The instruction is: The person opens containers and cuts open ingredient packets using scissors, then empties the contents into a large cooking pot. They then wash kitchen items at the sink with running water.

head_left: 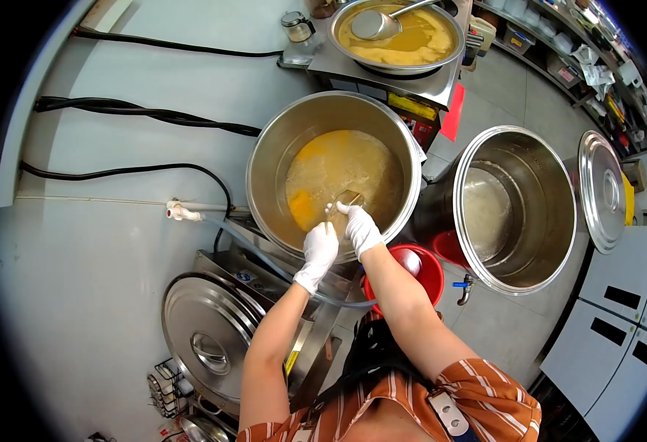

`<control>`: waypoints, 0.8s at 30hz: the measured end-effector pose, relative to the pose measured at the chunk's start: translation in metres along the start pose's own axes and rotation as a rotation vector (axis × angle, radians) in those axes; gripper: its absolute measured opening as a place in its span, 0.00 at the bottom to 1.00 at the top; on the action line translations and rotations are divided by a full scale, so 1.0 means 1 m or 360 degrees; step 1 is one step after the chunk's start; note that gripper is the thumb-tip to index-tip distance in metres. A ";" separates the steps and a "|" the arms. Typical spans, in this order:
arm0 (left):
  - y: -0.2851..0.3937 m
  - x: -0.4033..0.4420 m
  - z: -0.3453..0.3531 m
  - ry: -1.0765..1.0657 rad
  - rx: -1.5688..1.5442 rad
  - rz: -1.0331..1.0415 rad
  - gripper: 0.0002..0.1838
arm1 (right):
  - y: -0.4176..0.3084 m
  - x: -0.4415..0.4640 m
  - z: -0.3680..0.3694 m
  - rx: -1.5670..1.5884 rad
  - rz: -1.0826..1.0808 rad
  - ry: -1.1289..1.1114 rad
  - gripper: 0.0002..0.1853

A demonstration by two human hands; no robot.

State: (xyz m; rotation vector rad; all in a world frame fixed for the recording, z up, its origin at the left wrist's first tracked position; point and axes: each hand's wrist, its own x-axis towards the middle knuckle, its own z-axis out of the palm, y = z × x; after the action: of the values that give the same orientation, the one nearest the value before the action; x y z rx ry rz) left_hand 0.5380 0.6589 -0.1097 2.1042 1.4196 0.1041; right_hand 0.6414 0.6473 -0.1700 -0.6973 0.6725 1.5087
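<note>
Both hands wear white gloves and are over the near side of a large steel pot [268,188] holding cloudy yellowish liquid [345,158]. My left hand [320,249] is closed round a thin handle that reaches toward the liquid. My right hand [360,225] is just to its right, fingers bent together near the same handle. Beyond the fingers, a small ladle or strainer head [350,198] shows at the liquid's surface; its exact shape is unclear. A brighter orange-yellow patch [305,210] floats left of the hands.
A second tall pot [537,214] with pale contents stands right, its tap [466,289] low in front. A red bucket [432,276] sits below my right forearm. Behind is a wide bowl [452,55] with a ladle [376,25]. A hose [264,259] and lids [209,331] lie left.
</note>
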 end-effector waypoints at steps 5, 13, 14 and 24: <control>0.000 -0.006 -0.004 0.0032 -0.0006 0.0019 0.18 | 0.000 0.013 -0.004 0.0107 -0.0093 0.0027 0.14; 0.004 -0.013 -0.009 0.0045 -0.0012 -0.0020 0.18 | 0.000 0.020 -0.003 0.0036 -0.0162 0.0032 0.15; 0.004 -0.013 -0.009 0.0046 -0.0012 -0.0019 0.18 | 0.000 0.021 -0.004 -0.0004 -0.0143 0.0025 0.16; -0.006 0.012 -0.005 0.0102 0.0122 -0.0078 0.20 | 0.018 0.004 0.008 0.0095 0.0188 -0.0051 0.14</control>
State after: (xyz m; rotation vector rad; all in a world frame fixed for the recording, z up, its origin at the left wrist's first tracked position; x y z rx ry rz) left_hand 0.5369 0.6729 -0.1120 2.1434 1.5341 0.0998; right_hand 0.6225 0.6548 -0.1678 -0.5956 0.7422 1.5982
